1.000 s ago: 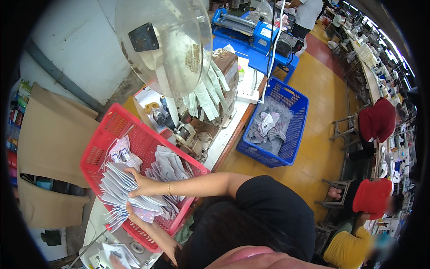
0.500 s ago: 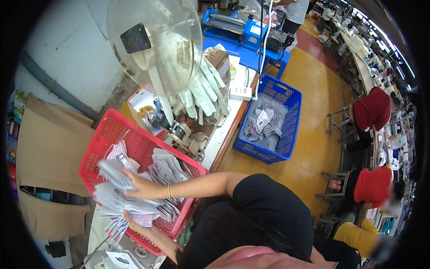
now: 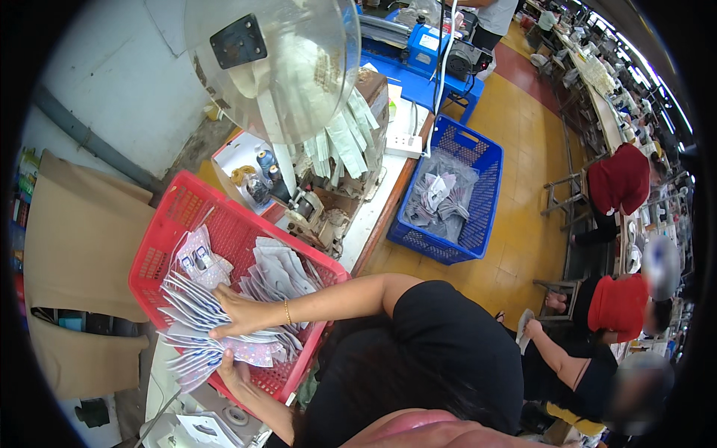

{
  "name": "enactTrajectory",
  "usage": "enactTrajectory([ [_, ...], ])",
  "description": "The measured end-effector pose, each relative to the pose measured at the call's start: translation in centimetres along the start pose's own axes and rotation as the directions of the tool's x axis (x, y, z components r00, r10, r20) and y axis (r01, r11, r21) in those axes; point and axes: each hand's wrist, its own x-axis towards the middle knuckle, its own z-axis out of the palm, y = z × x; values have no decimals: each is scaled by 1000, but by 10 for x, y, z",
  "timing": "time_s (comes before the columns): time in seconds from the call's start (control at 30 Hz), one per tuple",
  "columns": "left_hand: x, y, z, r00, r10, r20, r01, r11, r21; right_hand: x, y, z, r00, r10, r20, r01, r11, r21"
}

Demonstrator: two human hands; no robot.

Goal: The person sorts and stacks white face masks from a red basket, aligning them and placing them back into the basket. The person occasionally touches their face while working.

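At the left, my right hand, with a thin bracelet at the wrist, is closed on a fanned bundle of thin grey-white cut pieces. Just below it, my left hand grips a second fanned bundle of cut pieces; its fingers are partly hidden. The two bundles touch, above the near left part of a red plastic basket. Inside the basket, pink-patterned pieces lie beyond my hands, and a grey stack of cut pieces rests to their right.
A machine with a large clear disc stands past the basket on a white table. Beyond the table's right edge, a blue crate with bagged pieces sits on the yellow floor. Several people work at the right; one in black is nearby.
The bundle in my right hand, blurred before, is now sharp and fanned out against the other bundle. A person in black has come into view at the lower right.
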Motion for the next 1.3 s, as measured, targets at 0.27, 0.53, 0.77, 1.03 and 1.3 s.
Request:
enactTrajectory([
  [0.27,-1,-14,1,999,8,-38,-14,990,-140,1,-9,-1,995,2,102,-3,1000,5],
  [0.53,-3,8,0,993,13,-121,-4,998,70,-1,-7,3,956,142,258,-176,977,117],
  [0.77,-9,14,-14,989,76,-123,-54,984,169,-9,21,32,980,-28,197,2,991,131],
  [1.03,-17,18,16,964,-55,-261,30,995,-99,6,-1,14,950,-211,231,139,946,292],
  [1.3,-22,26,47,969,-42,-244,-53,928,-370,13,7,-8,963,172,-208,-86,926,369],
])
